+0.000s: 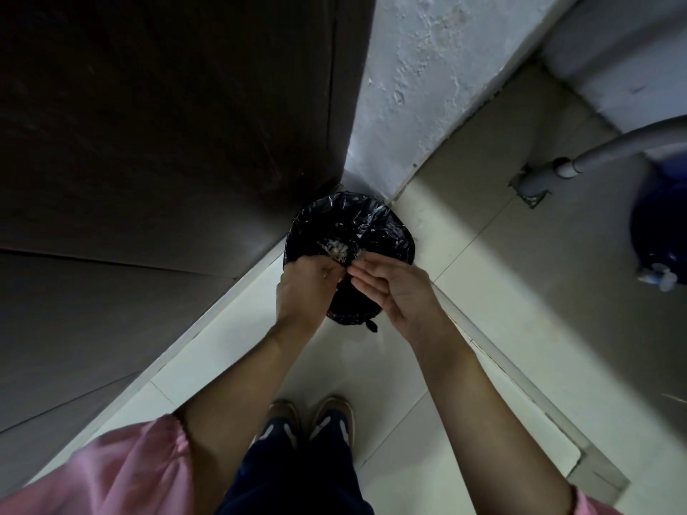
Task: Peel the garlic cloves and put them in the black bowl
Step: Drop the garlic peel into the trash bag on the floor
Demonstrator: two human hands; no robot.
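both my hands hover together over a round bin lined with a crinkled black plastic bag (357, 224), set in the far corner between a dark brown wooden door (167, 124) and a rough white wall (427, 87). left hand (310, 288) loosely cupped, holding nothing i can see. right hand (394, 288) has straight, relaxed fingers. pale papery garlic skins (334, 249) lie in the bag just beyond my fingertips. no cloves or black bowl in view.

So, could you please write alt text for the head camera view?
Both hands, left hand and right hand, meet above a bin lined with a black bag in a floor corner, with pale peel scraps inside the bag. The person's shoes stand on pale tiles below.
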